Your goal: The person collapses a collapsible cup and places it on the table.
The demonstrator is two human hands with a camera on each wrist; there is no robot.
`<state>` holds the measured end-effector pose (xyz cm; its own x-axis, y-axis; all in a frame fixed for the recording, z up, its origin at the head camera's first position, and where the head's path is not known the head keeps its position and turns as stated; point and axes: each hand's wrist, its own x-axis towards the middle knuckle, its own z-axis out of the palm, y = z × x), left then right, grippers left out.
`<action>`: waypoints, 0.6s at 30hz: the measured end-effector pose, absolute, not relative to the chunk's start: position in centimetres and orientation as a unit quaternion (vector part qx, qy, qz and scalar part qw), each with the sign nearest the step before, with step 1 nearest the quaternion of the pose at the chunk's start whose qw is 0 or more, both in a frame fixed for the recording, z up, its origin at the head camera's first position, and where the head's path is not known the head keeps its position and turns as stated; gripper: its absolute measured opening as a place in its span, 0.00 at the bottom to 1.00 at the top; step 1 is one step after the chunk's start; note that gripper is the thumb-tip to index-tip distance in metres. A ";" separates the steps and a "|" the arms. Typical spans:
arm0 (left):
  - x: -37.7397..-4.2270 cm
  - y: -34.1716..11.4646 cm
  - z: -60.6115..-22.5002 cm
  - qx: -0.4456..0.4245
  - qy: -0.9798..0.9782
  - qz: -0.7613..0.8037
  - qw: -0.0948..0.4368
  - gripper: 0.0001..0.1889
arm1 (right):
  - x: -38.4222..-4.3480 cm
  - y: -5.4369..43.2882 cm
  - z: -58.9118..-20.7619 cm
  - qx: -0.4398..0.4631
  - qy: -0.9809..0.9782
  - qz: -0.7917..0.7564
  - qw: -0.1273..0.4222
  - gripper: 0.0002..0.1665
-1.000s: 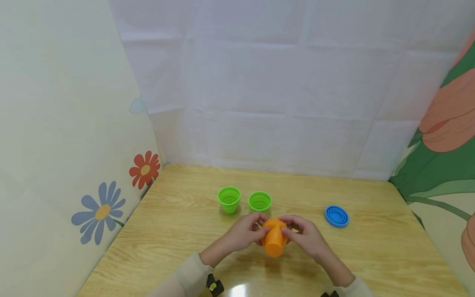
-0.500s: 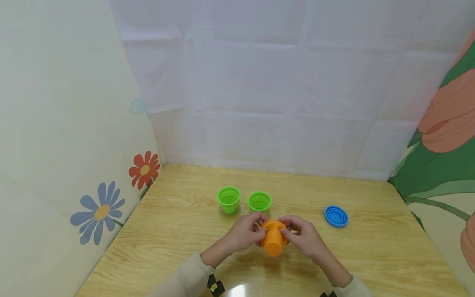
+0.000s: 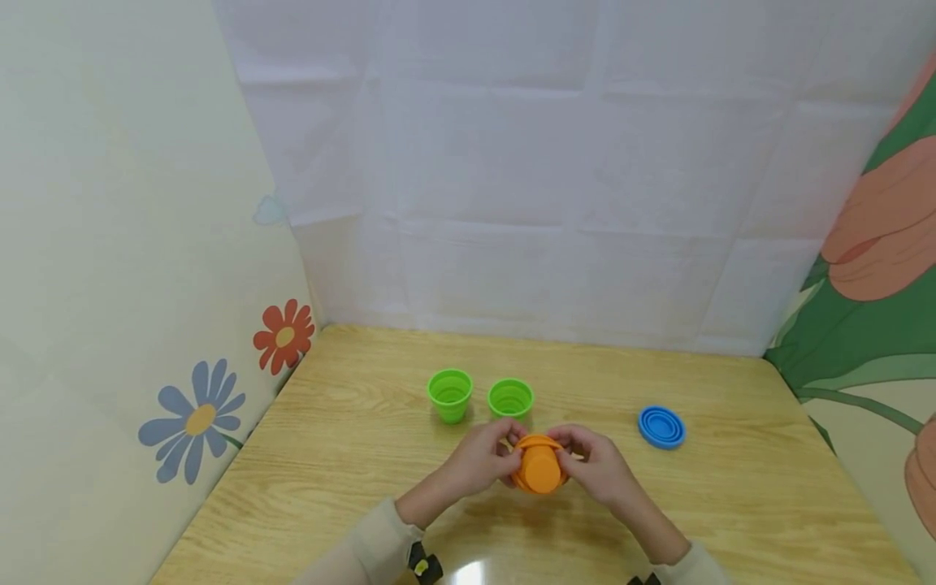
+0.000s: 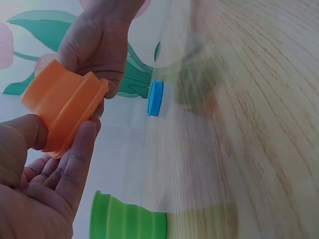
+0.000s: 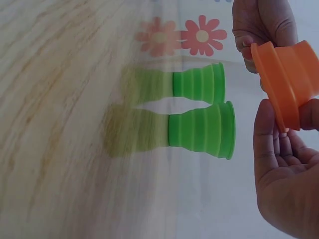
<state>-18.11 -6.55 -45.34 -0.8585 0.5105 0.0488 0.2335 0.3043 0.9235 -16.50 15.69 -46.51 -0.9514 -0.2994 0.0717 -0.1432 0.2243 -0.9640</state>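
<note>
Here's the orange cup (image 3: 541,470), right between two hands and clear of the table (image 3: 329,455)! It's tipped over, narrow base turned up toward the head camera, wide rim angled down and away. The left hand (image 3: 478,459) has its flank, thumb pressed to the wall and fingers round by the rim, so it's a pinch from that side. Over on the other side, the right hand (image 3: 600,463) mirrors it: thumb on the wall, index finger lying along the rim edge, and that's a pinch too. The cup's body sits squarely in the gap between the two thumbs, its base poking out toward the wearer, while the remaining fingers curl loosely below the rim in the wrist views.

Just beyond the hands, two green cups stand upright side by side, mouths up: the left green cup (image 3: 449,394) and the right green cup (image 3: 510,398), the latter partly covered by the left hand's fingertips from above. Off to the right, well apart from the action, the blue cup (image 3: 661,427) lies squashed flat in rings on the wood.
</note>
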 end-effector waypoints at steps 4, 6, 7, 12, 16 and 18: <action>-18.1 -6.7 -45.5 0.242 0.786 0.555 0.126 0.11 | -16.6 15.9 -46.8 -0.148 0.779 -0.606 0.065 0.16; -18.1 -6.9 -45.5 0.247 0.780 0.560 0.128 0.10 | -16.6 16.0 -46.8 -0.149 0.773 -0.612 0.073 0.18; -18.1 -7.0 -45.6 0.249 0.779 0.562 0.128 0.10 | -16.6 16.1 -46.8 -0.147 0.770 -0.616 0.080 0.19; -18.3 -7.4 -45.4 0.251 0.767 0.572 0.145 0.11 | -16.5 16.6 -46.7 -0.139 0.745 -0.643 0.110 0.24; -18.3 -7.6 -45.3 0.255 0.750 0.589 0.159 0.12 | -16.6 16.8 -46.7 -0.151 0.737 -0.650 0.112 0.24; -18.2 -7.6 -45.3 0.257 0.747 0.591 0.161 0.13 | -16.7 16.9 -46.8 -0.157 0.732 -0.653 0.113 0.24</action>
